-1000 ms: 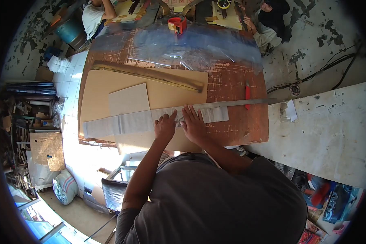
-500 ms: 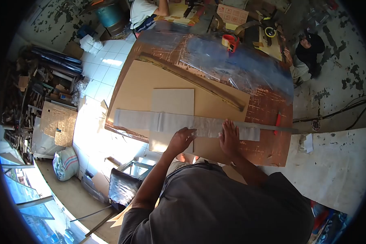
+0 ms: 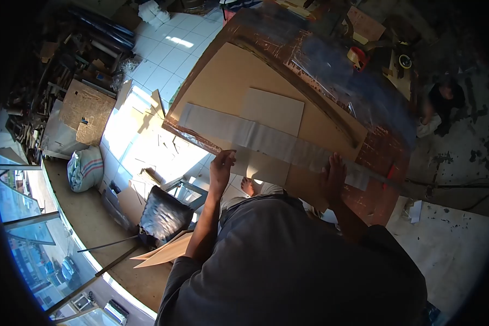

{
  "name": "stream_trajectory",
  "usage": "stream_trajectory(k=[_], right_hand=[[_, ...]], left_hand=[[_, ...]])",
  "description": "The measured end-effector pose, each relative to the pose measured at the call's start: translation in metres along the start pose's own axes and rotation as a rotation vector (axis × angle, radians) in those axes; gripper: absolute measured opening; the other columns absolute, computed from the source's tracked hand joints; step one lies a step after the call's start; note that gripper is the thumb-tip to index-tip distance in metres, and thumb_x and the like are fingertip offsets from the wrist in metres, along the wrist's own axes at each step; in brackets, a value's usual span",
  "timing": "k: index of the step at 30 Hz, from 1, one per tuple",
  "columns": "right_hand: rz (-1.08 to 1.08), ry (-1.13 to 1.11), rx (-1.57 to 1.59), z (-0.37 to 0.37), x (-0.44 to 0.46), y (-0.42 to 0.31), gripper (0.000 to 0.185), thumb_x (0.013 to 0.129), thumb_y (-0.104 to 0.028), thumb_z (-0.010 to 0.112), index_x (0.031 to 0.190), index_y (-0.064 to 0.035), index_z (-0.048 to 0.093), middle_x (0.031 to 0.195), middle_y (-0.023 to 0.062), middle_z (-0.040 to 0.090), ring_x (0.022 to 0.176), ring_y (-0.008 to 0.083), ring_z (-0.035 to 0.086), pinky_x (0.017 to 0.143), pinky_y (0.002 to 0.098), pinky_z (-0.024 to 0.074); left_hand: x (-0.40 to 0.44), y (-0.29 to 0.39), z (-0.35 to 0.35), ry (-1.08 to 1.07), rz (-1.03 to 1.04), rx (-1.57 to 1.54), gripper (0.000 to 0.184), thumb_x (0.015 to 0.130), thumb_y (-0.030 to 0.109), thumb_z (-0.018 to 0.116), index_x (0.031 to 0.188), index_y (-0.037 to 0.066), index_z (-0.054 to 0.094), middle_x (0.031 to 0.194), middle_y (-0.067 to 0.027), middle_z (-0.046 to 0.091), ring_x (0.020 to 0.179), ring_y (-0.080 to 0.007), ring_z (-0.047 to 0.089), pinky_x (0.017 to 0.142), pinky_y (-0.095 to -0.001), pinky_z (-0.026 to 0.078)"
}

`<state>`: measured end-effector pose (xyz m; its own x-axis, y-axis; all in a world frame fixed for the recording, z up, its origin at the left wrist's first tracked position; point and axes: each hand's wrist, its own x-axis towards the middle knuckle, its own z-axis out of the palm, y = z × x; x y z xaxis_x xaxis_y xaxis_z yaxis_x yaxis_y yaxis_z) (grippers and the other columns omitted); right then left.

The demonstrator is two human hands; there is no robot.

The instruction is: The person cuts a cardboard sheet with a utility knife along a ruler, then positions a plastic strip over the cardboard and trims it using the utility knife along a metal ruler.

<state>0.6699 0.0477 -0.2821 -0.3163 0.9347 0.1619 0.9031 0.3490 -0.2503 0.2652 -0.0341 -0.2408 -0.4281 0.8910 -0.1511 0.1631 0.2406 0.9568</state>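
My right hand (image 3: 335, 176) lies flat with its fingers stretched out, pressing on a long grey strip (image 3: 277, 142). The strip runs slantwise over a smaller greyish rectangular board (image 3: 274, 108) and a large brown cardboard sheet (image 3: 217, 81). Past my right hand, a thin straight bar (image 3: 383, 180) like a ruler sticks out towards the table's right edge. My left hand (image 3: 221, 165) is raised near the front edge, left of the board, with its fingers curled in a pinch. Whatever it may hold is too small to make out.
A long dark bar (image 3: 304, 87) lies across the cardboard's far side. A red tool (image 3: 389, 177) rests at the table's right. Farther back is a red tape dispenser (image 3: 357, 57). Another person (image 3: 443, 106) is at the far right. A dark cushioned seat (image 3: 165, 212) stands at lower left.
The camera view has turned and shifted. My left hand has come off the strip and moved left towards the table's front edge. My right hand stays on the strip.
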Motion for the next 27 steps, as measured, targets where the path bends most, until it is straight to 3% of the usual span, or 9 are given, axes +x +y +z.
stream_trajectory(k=[4,10,17,22,24,26,27], right_hand=[[0.005,0.026,0.002,0.006,-0.001,0.004,0.053,0.096,-0.021,0.053,0.144,-0.0009,0.042,0.157,0.0177,0.035,0.148,0.0375,0.027,0.118,0.0593,0.0199],[0.038,0.010,0.011,0.002,0.001,0.001,0.055,0.095,-0.020,0.054,0.145,-0.0012,0.040,0.157,0.0183,0.035,0.149,0.0374,0.026,0.117,0.0584,0.0197],[0.050,-0.002,0.033,-0.001,0.000,0.002,0.054,0.094,-0.020,0.055,0.143,-0.0022,0.044,0.157,0.0165,0.035,0.149,0.0357,0.026,0.118,0.0584,0.0200],[0.090,-0.015,0.029,-0.009,0.002,-0.003,0.054,0.094,-0.021,0.055,0.144,-0.0026,0.043,0.157,0.0166,0.035,0.148,0.0359,0.027,0.118,0.0581,0.0201],[0.097,-0.025,0.038,-0.014,0.002,-0.004,0.055,0.094,-0.021,0.055,0.145,-0.0026,0.042,0.156,0.0177,0.035,0.148,0.0373,0.027,0.118,0.0581,0.0198],[0.102,-0.051,0.059,-0.016,0.003,-0.005,0.056,0.094,-0.022,0.055,0.145,-0.0038,0.042,0.157,0.0175,0.034,0.148,0.0371,0.026,0.118,0.0583,0.0190],[0.100,-0.062,0.050,-0.013,0.002,-0.003,0.057,0.094,-0.024,0.056,0.146,-0.0042,0.041,0.158,0.0171,0.032,0.149,0.0367,0.024,0.119,0.0587,0.0177]], left_hand=[[0.002,-0.019,-0.007,0.128,-0.035,-0.056,0.029,0.099,0.020,0.061,0.113,-0.004,0.068,0.085,-0.0090,0.070,0.075,-0.0146,0.064,0.070,-0.0293,0.051],[0.011,-0.018,-0.010,0.078,-0.079,-0.028,0.034,0.098,0.021,0.060,0.119,-0.005,0.065,0.090,-0.0103,0.070,0.083,-0.0164,0.065,0.079,-0.0305,0.050],[0.020,-0.002,0.007,0.043,-0.132,-0.094,0.035,0.098,0.025,0.062,0.120,-0.001,0.064,0.099,-0.0097,0.070,0.085,-0.0148,0.066,0.069,-0.0285,0.050],[0.025,0.002,0.014,0.065,-0.309,-0.247,0.031,0.099,0.035,0.060,0.103,0.005,0.067,0.090,-0.0037,0.068,0.084,-0.0125,0.064,0.072,-0.0272,0.045],[0.030,0.001,0.017,0.048,-0.278,-0.414,0.034,0.101,0.034,0.058,0.077,0.010,0.056,0.070,0.0023,0.055,0.064,-0.0081,0.046,0.063,-0.0263,0.038],[0.039,-0.014,0.011,0.000,-0.394,-0.681,0.043,0.101,0.035,0.060,0.068,0.011,0.046,0.062,0.0043,0.043,0.058,-0.0085,0.034,0.057,-0.0269,0.033],[0.042,-0.019,0.009,-0.024,-0.421,-0.711,0.045,0.101,0.037,0.060,0.067,0.010,0.045,0.060,0.0038,0.043,0.056,-0.0089,0.034,0.055,-0.0269,0.033]])
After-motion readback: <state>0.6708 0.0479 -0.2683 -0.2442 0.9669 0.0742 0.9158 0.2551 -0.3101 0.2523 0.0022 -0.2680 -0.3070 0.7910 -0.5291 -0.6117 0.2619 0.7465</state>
